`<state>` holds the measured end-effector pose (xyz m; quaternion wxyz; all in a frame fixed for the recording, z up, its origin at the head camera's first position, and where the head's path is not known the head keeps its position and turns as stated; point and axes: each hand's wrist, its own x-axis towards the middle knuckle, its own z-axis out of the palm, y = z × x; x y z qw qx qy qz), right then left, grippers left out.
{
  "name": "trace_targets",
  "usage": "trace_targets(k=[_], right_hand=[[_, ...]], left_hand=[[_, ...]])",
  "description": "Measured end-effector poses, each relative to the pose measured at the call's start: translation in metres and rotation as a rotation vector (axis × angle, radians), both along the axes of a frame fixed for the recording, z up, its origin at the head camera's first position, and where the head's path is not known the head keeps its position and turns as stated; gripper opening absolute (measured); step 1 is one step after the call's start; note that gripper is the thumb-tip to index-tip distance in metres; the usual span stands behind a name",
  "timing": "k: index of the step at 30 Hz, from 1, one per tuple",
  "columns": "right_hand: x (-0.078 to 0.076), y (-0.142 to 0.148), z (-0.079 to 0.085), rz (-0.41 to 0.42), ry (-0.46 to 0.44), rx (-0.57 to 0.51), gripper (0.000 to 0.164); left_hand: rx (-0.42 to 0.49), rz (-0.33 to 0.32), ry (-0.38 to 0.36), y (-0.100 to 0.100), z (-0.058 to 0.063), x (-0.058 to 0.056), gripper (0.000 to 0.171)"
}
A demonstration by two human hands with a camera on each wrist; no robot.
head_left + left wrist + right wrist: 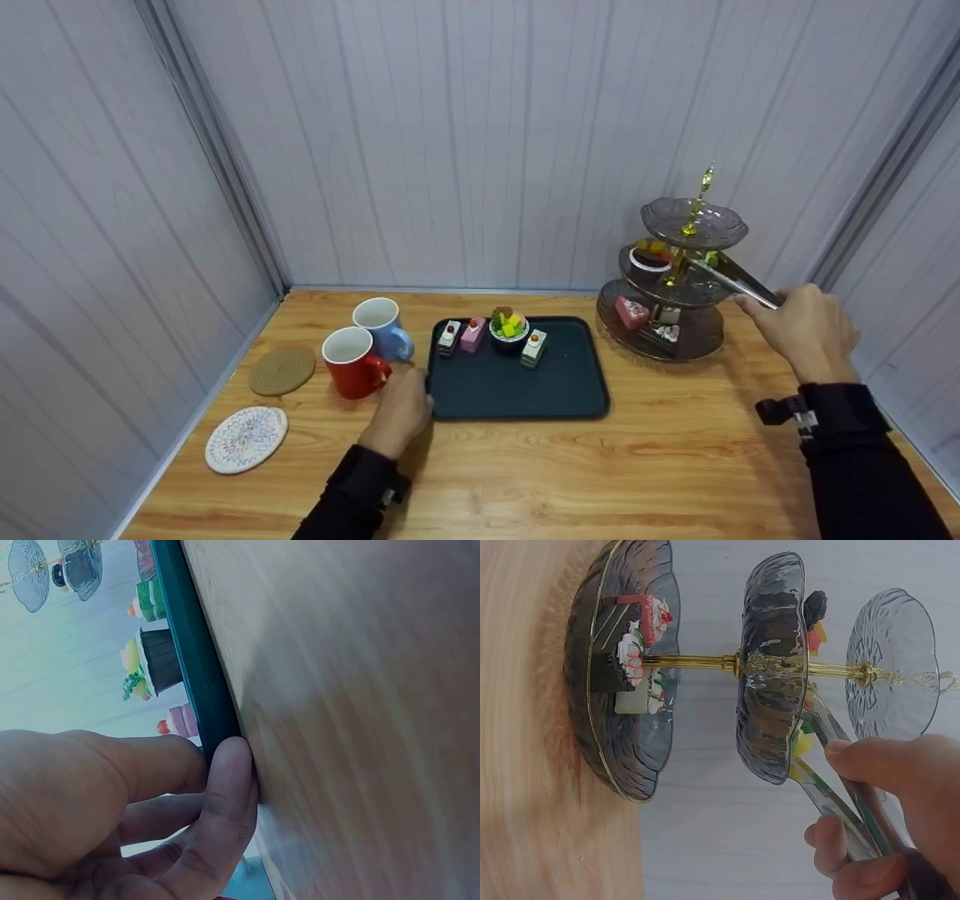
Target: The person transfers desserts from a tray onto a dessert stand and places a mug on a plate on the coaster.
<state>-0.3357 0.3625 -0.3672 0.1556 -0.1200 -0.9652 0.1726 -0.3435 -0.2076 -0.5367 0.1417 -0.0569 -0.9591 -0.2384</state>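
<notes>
My left hand (401,405) pinches the left edge of a dark rectangular tray (517,390) between thumb and fingers; the left wrist view shows the tray's rim (199,682) at the fingertips. On the tray, a fruit-topped cupcake (509,330) and several small cake pieces (472,334) stand along the back. My right hand (810,330) holds metal tongs (739,286) over the middle tier of a glass three-tier stand (709,341). In the right wrist view, the tips of the tongs (836,806) straddle a yellow-and-green-topped item (802,741), partly hidden by the plate.
Another cupcake (649,261) sits on the middle tier, and several cake pieces (632,312) lie on the bottom one. A red mug (351,367) and a blue mug (381,322) stand by my left hand. Two round coasters, tan (282,370) and white (246,439), lie farther left.
</notes>
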Motion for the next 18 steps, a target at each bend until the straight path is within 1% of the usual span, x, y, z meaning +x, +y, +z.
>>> trace_targets(k=[2, 4, 7, 9, 10, 13, 14, 16, 18], right_hand=[[0.004, -0.001, 0.0, 0.001, 0.004, 0.0, 0.085], [0.007, -0.002, 0.0, -0.002, 0.008, 0.005, 0.086], [0.013, -0.002, 0.0, -0.004, 0.021, 0.009, 0.087], [0.016, -0.003, 0.002, -0.007, 0.035, 0.016, 0.088], [0.017, -0.004, 0.002, -0.007, 0.044, 0.018, 0.086], [0.021, -0.007, 0.005, -0.007, 0.069, 0.032, 0.083], [0.023, -0.008, 0.006, -0.007, 0.078, 0.034, 0.079], [0.025, -0.008, 0.007, -0.005, 0.094, 0.038, 0.073], [0.027, -0.009, 0.008, -0.006, 0.105, 0.04, 0.069]], left_hand=[[0.004, -0.007, 0.032, -0.002, -0.01, -0.005, 0.03], [0.013, -0.012, 0.047, -0.005, -0.021, -0.011, 0.028], [0.008, -0.023, 0.058, -0.006, -0.027, -0.015, 0.026], [0.025, -0.017, 0.014, -0.005, -0.024, -0.015, 0.029], [0.021, -0.02, -0.006, -0.003, -0.018, -0.011, 0.03], [0.018, -0.015, -0.034, -0.002, -0.01, -0.007, 0.033], [0.016, -0.013, -0.036, -0.002, -0.008, -0.006, 0.033], [0.007, -0.013, -0.011, -0.002, -0.008, -0.006, 0.028], [0.006, -0.012, 0.018, -0.003, -0.012, -0.009, 0.024]])
